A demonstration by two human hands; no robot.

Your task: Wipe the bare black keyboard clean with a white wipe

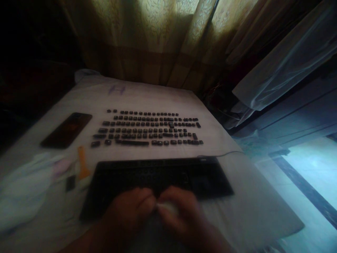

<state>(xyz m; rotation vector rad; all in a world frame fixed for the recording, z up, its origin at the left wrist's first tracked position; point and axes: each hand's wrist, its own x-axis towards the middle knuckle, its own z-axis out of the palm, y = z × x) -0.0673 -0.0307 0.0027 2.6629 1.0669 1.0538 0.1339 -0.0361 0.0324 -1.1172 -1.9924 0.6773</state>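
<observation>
My left hand (134, 207) and my right hand (183, 207) meet in front of the black keyboard (163, 162), close to its near edge. The fingers of both are curled closed. A small whitish thing (170, 207) shows in my right hand, too blurred to tell its kind. What my left fingers hold, if anything, is hidden. The keyboard's bed looks dark, without its caps on most of it. Beyond it, loose black keycaps (133, 142) lie in several rows set out like a keyboard.
On the left are a dark phone (67, 130), an orange-handled tool (83, 163), a small dark piece (70, 183) and a crumpled whitish cloth (28, 191). The keyboard's cable (226, 154) runs off the right edge of the white-covered table (252, 203). A curtain (158, 45) hangs behind.
</observation>
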